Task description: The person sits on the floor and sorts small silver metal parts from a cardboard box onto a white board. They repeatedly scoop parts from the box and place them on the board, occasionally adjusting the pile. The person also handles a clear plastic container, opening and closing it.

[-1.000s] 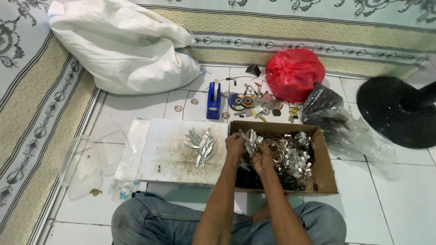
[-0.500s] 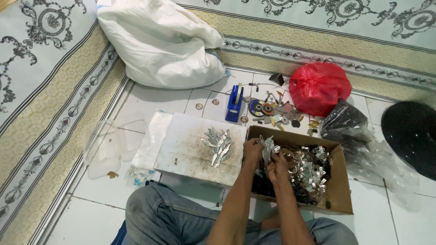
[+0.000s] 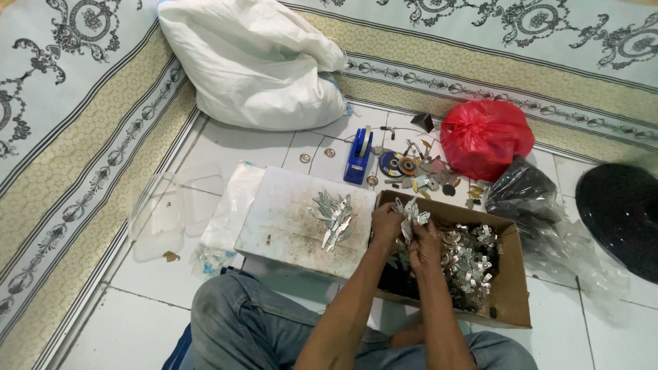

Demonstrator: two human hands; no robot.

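My left hand (image 3: 385, 225) and my right hand (image 3: 426, 247) are close together over the left end of a brown cardboard box (image 3: 510, 301). Together they hold a bunch of small silvery metal pieces (image 3: 411, 211) that stick up between the fingers. The box is full of several more shiny metal parts (image 3: 469, 264). To the left of the box lies a stained white board (image 3: 284, 226) with a small pile of flat metal blades (image 3: 334, 218) on it.
A big white sack (image 3: 253, 65) lies at the back. A blue tool (image 3: 358, 156), loose discs and parts (image 3: 411, 171), a red bag (image 3: 486, 137) and a black bag (image 3: 521, 195) sit behind the box. Clear plastic (image 3: 164, 212) lies left, a black round object (image 3: 620, 219) right. My knees (image 3: 240, 322) are below.
The view has shifted, so everything sits further right and lower in the frame. My hands stay together over the box's left end, holding the metal pieces.
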